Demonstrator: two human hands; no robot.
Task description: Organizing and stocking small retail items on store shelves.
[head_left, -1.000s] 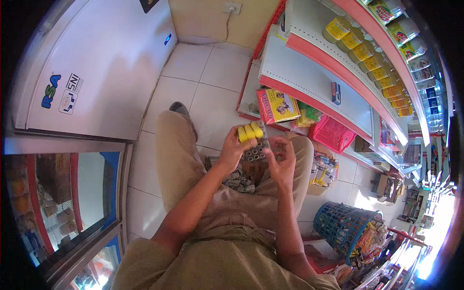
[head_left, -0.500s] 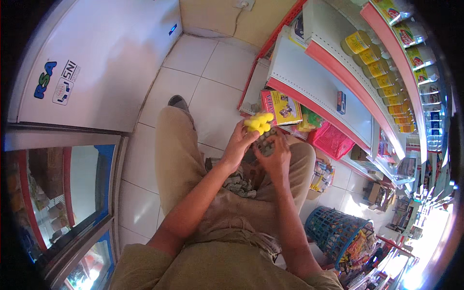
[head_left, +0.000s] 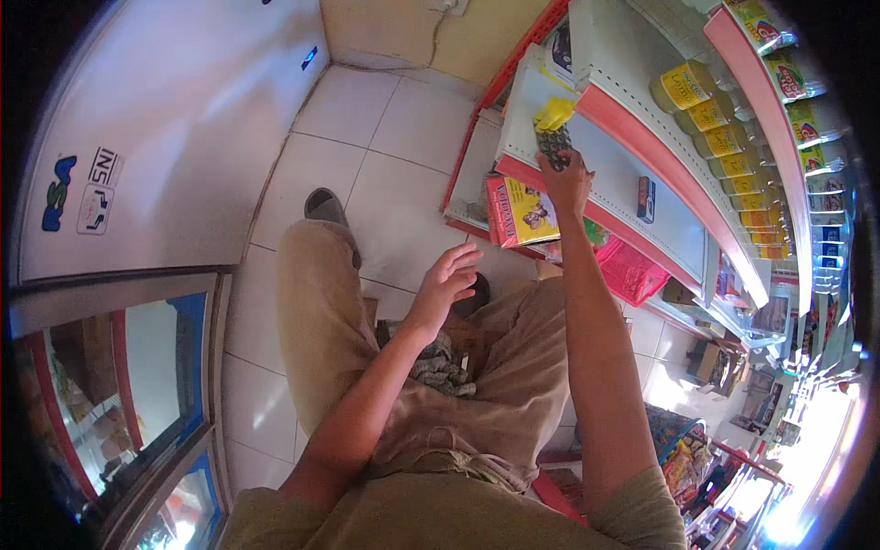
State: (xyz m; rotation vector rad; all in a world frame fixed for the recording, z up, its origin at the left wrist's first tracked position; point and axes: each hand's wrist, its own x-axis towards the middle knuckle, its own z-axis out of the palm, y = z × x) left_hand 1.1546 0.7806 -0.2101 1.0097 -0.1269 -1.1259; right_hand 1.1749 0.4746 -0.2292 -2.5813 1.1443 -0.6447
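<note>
My right hand (head_left: 566,179) reaches out to a white shelf (head_left: 611,158) with a red front edge. Its fingers are closed on the near end of a dark grey, knobbly pack (head_left: 552,140), whose exact kind I cannot make out. A bright yellow, lumpy bundle (head_left: 554,114) touches the far end of that pack, over the shelf. My left hand (head_left: 446,289) hovers above the floor between my knees, fingers apart, holding nothing. Beneath it a grey patterned cloth (head_left: 442,371) lies between my legs, beside something brown that is partly hidden.
Below the shelf edge sits a yellow and pink box (head_left: 529,213), near a pink basket (head_left: 631,266). A small dark blue box (head_left: 646,199) stands on the shelf. Yellow-labelled bottles (head_left: 720,142) line a higher shelf. A white freezer (head_left: 183,119) and a glass-fronted cabinet (head_left: 119,385) stand left.
My right hand has moved from my lap to the shelf with the dark pack. The yellow bundle has left my left hand and is at the shelf. My left hand has opened.
</note>
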